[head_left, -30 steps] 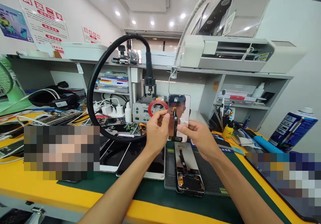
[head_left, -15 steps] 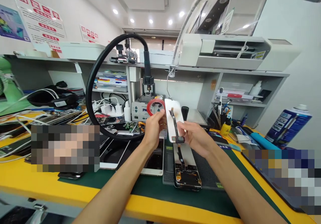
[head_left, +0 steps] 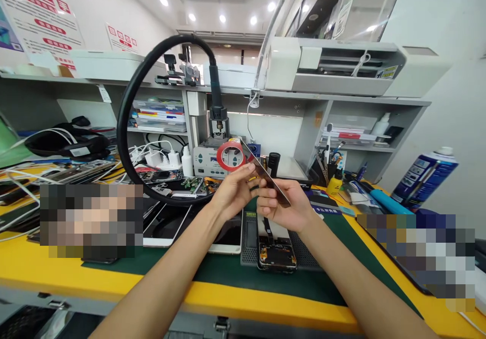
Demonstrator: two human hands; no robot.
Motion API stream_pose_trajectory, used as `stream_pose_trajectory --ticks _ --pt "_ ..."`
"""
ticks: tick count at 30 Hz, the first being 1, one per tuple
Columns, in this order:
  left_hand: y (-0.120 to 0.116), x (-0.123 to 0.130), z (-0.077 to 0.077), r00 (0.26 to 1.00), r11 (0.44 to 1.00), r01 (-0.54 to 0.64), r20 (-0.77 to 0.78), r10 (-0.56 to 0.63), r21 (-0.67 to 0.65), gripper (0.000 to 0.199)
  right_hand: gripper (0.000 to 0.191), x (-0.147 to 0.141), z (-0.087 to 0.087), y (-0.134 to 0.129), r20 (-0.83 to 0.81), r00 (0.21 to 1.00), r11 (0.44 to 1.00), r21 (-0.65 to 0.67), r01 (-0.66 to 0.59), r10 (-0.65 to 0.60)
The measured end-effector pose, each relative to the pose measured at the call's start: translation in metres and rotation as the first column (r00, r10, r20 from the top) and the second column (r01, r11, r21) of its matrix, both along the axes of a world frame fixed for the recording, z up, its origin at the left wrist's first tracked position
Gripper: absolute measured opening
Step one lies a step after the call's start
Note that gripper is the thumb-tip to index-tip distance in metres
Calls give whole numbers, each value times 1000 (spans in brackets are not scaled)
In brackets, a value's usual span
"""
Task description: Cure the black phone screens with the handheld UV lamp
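A phone screen (head_left: 270, 181), tilted and seen almost edge-on, is held up over the green mat (head_left: 224, 275). Its upper end points up and left. My right hand (head_left: 284, 204) is closed around its lower part, thumb on the far side and fingers curled in front. At the screen's left edge, my left hand (head_left: 233, 192) has its thumb and fingers closed; their exact contact is partly hidden. Below my hands lies an opened phone (head_left: 278, 258) with exposed inner parts and a dark ribbon cable, on a grey perforated pad (head_left: 248, 240).
A red tape roll (head_left: 217, 155) stands before the machine with a thick black hose (head_left: 122, 121). White-framed tablets (head_left: 224, 242) lie at left of the pad. A blue spray can (head_left: 423, 177), a yellow bottle (head_left: 334, 183) and a pen holder stand at right.
The screen has turned from showing its white back and ribbon cable to nearly edge-on. My right hand has rotated with it, its fingers now curled toward me. The view has shifted slightly.
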State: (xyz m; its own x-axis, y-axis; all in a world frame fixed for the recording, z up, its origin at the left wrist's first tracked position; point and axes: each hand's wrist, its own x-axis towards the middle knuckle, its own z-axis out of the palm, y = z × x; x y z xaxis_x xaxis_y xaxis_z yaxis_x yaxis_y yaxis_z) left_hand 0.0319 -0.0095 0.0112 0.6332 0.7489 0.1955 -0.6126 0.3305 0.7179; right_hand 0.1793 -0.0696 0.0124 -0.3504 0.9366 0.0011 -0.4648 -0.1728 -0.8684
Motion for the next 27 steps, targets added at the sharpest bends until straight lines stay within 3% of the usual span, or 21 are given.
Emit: stream_pose_trajectory --ticks 3,8,12,16,19,23,27 --pt "2 -2 1 999 998 -36 -7 37 51 18 28 6 0 0 134 991 999 35 -32 27" --pt "10 -9 4 947 968 -199 -223 231 156 25 28 32 8 7 329 937 991 99 88 -116" --pt "11 -9 3 846 963 -175 -469 253 204 30 45 56 21 8 374 911 985 87 152 -174" --pt "9 -4 -2 801 972 -108 -561 210 208 34 29 66 21 5 468 859 978 109 179 -210" --pt "8 -1 -4 810 975 -75 -558 182 209 33 24 68 15 6 523 826 978 123 169 -208" --pt "5 -3 -1 908 990 -29 -410 85 140 20 23 70 11 9 463 860 974 170 152 -215" --pt "1 -6 0 955 991 118 -282 -94 69 34 27 70 8 12 338 913 956 257 143 -227"
